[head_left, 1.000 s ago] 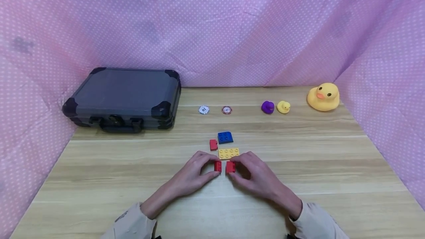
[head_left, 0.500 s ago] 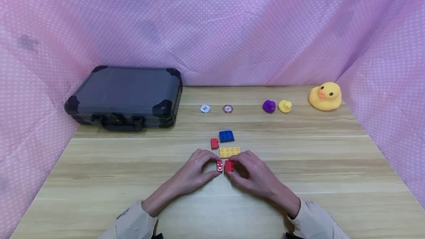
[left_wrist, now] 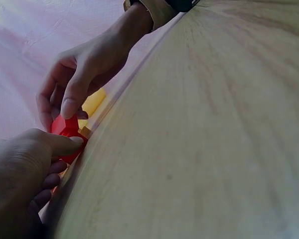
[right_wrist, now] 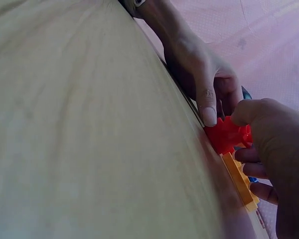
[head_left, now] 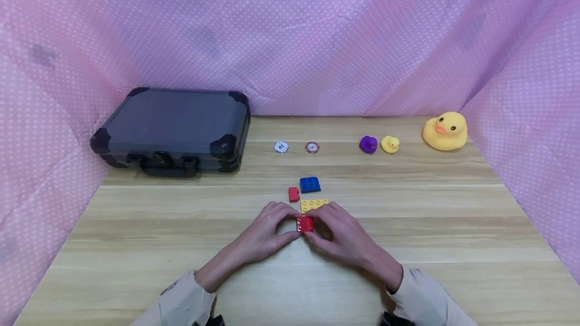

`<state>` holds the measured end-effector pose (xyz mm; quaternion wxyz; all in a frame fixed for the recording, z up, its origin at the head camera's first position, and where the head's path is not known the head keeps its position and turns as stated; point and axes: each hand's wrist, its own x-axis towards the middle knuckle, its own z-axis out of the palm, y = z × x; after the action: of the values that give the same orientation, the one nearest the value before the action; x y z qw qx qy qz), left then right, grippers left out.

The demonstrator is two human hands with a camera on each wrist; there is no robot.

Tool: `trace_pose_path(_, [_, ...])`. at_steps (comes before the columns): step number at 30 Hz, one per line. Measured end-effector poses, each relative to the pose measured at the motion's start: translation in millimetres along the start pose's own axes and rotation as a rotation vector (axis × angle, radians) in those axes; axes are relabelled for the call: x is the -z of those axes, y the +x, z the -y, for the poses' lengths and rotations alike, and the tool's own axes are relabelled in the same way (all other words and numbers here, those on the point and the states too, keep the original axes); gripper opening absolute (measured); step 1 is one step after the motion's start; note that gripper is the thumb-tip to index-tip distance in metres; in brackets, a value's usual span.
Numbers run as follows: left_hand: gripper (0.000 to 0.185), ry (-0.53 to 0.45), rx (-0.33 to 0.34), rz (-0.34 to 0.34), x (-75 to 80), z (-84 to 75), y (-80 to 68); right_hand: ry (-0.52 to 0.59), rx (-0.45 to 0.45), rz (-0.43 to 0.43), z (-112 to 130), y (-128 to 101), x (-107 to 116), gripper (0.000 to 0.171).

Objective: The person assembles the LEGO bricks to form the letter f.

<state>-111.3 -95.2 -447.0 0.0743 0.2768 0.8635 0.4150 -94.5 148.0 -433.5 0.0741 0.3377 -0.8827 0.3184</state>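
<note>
Both grips clamped | left hand (head_left: pixel 267 228), right hand (head_left: pixel 337 230) pinch red bricks (head_left: pixel 305 224) | bricks seemingly joined

A dark grey carrying case (head_left: pixel 172 131) lies flat at the left of the wooden table (head_left: pixel 408 225), its handle facing the near side. Right of it, toward the middle, sit a white chip (head_left: pixel 281 147) and a red chip (head_left: pixel 312 147), near each other. Further right, a small purple duck (head_left: pixel 368 144) stands just beside a small yellow duck (head_left: pixel 389 144), and a large yellow duck (head_left: pixel 445 131) rests at the far right. Pink dotted cloth (head_left: pixel 290 39) hangs around the table.
</note>
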Motion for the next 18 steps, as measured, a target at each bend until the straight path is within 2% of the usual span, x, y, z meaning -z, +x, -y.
trace_pose_path(18, [0.037, -0.007, -0.015, -0.009, -2.7, 3.6, 0.3, 0.031, -0.002, 0.037, -1.8, 9.0, -3.2, 0.037])
